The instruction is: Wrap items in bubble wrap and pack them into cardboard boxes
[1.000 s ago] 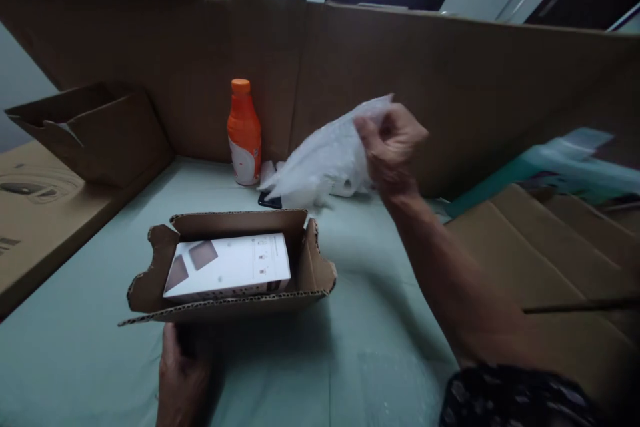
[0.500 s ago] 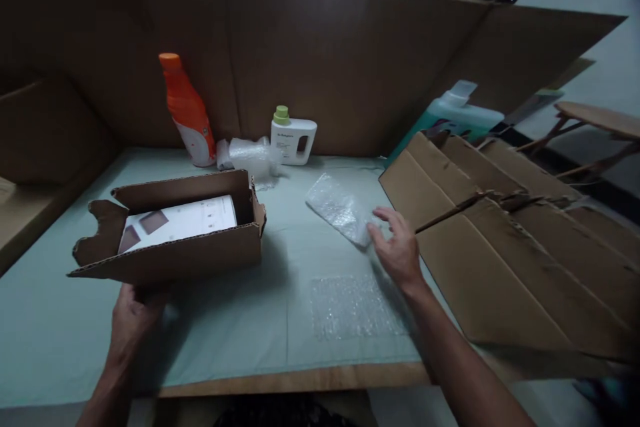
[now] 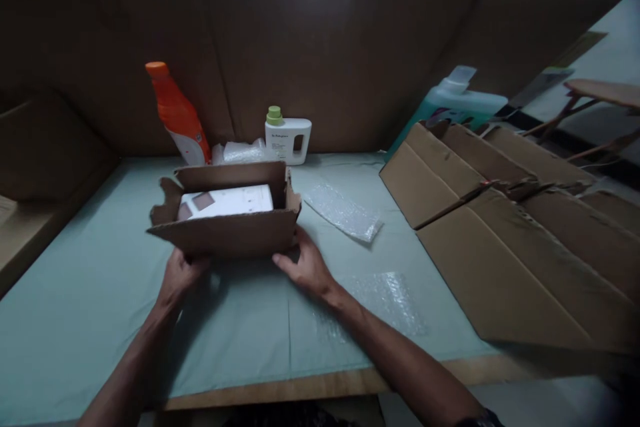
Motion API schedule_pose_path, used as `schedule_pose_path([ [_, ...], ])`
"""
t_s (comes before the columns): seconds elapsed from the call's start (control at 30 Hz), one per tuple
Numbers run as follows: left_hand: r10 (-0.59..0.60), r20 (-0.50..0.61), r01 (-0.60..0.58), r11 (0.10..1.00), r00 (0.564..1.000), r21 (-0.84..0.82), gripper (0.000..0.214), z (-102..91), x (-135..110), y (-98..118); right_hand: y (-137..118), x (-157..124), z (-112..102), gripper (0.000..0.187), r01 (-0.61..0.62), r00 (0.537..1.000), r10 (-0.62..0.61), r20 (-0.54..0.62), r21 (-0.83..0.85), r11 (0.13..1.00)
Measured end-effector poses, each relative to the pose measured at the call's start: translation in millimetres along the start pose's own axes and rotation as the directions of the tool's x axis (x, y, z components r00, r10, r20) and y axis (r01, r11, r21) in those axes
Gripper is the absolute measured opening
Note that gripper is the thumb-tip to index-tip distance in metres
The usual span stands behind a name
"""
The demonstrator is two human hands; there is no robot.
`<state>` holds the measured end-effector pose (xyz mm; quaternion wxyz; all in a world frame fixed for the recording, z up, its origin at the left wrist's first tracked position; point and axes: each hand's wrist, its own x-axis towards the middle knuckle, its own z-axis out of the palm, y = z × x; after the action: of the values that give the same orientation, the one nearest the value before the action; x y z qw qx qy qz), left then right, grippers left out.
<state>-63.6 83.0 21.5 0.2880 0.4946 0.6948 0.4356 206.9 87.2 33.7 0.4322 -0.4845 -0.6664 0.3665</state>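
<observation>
An open-topped cardboard box [image 3: 227, 237] is held up in front of me, above the cloth-covered table. Inside it lies a white carton [image 3: 240, 201] with brownish squares printed at one end. My left hand [image 3: 183, 277] grips the box from below at its left part, the fingers partly hidden under it. At the lower right corner, my right hand [image 3: 305, 263] has its thumb along the near side and its other fingers behind the box end. To the right of the box, a piece of bubble wrap [image 3: 345, 212] rests flat on the cloth.
Another bubble wrap sheet [image 3: 390, 300] lies near the front edge, partly behind my right forearm. At the back stand an orange bottle [image 3: 177, 113], a white jug [image 3: 287, 140] and bundled bubble wrap [image 3: 245, 152]. Cardboard boxes [image 3: 510, 267] and a teal jug [image 3: 450, 103] are at right.
My right hand has left the bubble wrap and moved left onto the box. The box, held by my left hand, has shifted right and slightly away from me.
</observation>
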Motion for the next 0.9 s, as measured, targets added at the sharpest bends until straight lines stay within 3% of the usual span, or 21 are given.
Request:
schedule_pose_path([
  [0.1,0.016,0.108,-0.006,0.996,0.994,-0.091,0.065,31.4,27,24,11,17,-30,0.068,-0.006,1.0,0.005,-0.016,-0.05,0.999],
  [0.2,0.038,0.163,-0.015,0.99,0.986,-0.14,0.072,44.5,27,36,25,15,-79,0.055,0.021,0.979,-0.084,-0.185,-0.32,0.947],
  [0.27,-0.004,0.166,0.034,0.984,0.986,-0.177,0.082,42.5,7,34,37,4,-118,0.051,-0.104,0.928,-0.094,-0.361,-0.49,0.865],
  [0.33,-0.054,0.127,0.081,0.973,0.99,-0.218,0.09,36.8,-25,29,51,-5,-150,0.061,-0.319,0.867,0.021,-0.499,-0.521,0.792],
  [0.43,-0.074,0.162,0.114,0.96,0.984,-0.254,0.082,31.5,-75,26,64,0,-169,0.076,-0.481,0.818,0.194,-0.542,-0.458,0.748],
  [0.53,-0.098,0.318,0.186,0.948,0.943,-0.259,0.068,36.0,-109,33,54,11,-154,0.059,-0.428,0.842,0.166,-0.513,-0.449,0.785],
  [0.63,-0.114,0.489,0.3,0.898,0.865,-0.322,0.062,44.9,-124,41,21,-9,-121,0.041,-0.136,0.901,-0.119,-0.416,-0.533,0.835],
  [0.73,-0.113,0.601,0.471,0.74,0.791,-0.48,0.072,51.5,-130,43,-14,-60,-75,0.035,0.331,0.87,-0.48,-0.11,-0.592,0.735],
  [0.8,-0.125,0.62,0.543,0.634,0.774,-0.55,0.083,52.8,-131,41,-29,-94,-39,0.036,0.487,0.852,-0.51,0.117,-0.533,0.692],
  [0.83,-0.143,0.617,0.554,0.624,0.774,-0.551,0.086,52.3,-130,39,-33,-107,-22,0.033,0.529,0.844,-0.491,0.217,-0.495,0.689],
  [0.9,-0.189,0.569,0.513,0.707,0.801,-0.487,0.085,49.4,-127,34,-37,-125,4,0.025,0.563,0.822,-0.44,0.362,-0.401,0.722],
])
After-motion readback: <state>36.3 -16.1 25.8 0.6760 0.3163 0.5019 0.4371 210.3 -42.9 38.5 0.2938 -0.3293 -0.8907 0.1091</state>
